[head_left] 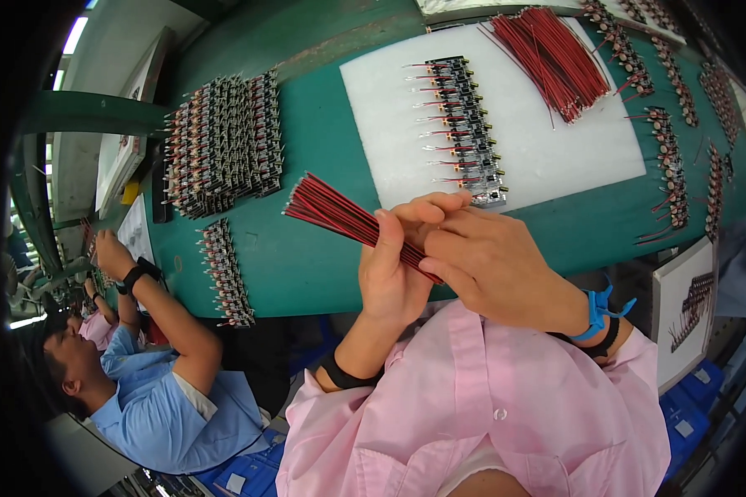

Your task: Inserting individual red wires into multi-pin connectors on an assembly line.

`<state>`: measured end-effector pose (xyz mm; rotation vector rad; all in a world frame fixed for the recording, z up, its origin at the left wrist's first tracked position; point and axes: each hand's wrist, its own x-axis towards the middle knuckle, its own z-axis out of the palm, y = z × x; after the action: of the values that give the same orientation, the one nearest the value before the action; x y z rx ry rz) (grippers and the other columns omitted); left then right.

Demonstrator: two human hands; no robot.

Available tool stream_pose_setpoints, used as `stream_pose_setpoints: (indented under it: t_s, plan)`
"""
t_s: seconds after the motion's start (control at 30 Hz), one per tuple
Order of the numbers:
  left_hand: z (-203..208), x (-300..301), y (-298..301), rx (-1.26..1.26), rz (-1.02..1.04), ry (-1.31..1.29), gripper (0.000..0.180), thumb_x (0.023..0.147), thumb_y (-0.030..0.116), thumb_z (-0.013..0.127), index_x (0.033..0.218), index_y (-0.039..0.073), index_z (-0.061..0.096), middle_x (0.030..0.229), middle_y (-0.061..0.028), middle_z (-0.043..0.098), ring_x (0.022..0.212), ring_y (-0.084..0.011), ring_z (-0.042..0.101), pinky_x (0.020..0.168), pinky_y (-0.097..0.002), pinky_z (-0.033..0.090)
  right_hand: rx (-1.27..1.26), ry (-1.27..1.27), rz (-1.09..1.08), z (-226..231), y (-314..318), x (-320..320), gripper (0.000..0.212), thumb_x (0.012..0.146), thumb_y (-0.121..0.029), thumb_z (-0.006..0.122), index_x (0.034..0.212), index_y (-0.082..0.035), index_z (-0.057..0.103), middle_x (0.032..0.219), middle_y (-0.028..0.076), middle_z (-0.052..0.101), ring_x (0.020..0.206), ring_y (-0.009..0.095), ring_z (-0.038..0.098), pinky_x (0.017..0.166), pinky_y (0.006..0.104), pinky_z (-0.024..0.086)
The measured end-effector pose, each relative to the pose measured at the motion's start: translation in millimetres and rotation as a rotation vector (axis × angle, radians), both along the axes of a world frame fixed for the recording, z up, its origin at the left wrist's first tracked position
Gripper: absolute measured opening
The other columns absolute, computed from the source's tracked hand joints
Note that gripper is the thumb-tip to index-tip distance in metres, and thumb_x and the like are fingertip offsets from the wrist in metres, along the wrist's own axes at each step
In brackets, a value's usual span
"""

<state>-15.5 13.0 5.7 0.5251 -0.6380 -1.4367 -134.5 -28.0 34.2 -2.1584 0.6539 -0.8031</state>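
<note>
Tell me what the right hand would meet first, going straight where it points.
Probably the left hand, holding the wire bundle; the right hand overlaps it in view, so depth is unclear.

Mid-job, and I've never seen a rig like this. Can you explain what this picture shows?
There is no machine: a person in pink works bare-handed. The one view comes from a downward-looking fisheye camera on their head, so straight edges bend. The left hand holds a bundle of red and black wires; the right hand is up against it, fingers near the bundle's lower end. On the green table lies a white sheet carrying a row of circuit boards and a larger wire pile. More boards are massed to its left.
</note>
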Motion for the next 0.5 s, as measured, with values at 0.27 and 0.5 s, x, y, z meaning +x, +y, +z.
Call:
stream_pose_setpoints:
  t_s: [0.27,0.5]
  plan:
    - [4,-10,12,0.219,0.037,0.160,0.038,0.089,0.032,0.030,0.095,0.000,0.051,0.113,-0.0196,0.045,0.107,-0.0277,0.042,0.087,-0.0373,0.037,-0.015,0.089,-0.086,0,4,-2,0.007,0.073,-0.007,0.052,0.068,-0.004,0.047,0.061,0.009,0.048,0.052,0.027,0.048,0.045,0.0350,0.037]
    - [16,-9,15,0.260,0.125,0.055,0.037,0.088,0.031,0.034,0.096,-0.001,0.050,0.114,-0.0189,0.044,0.107,-0.0274,0.043,0.085,-0.0365,0.039,0.082,0.006,-0.088,1,2,-4,0.010,0.074,-0.004,0.051,0.067,-0.002,0.045,0.058,0.010,0.047,0.047,0.028,0.046,0.041,0.0342,0.034]
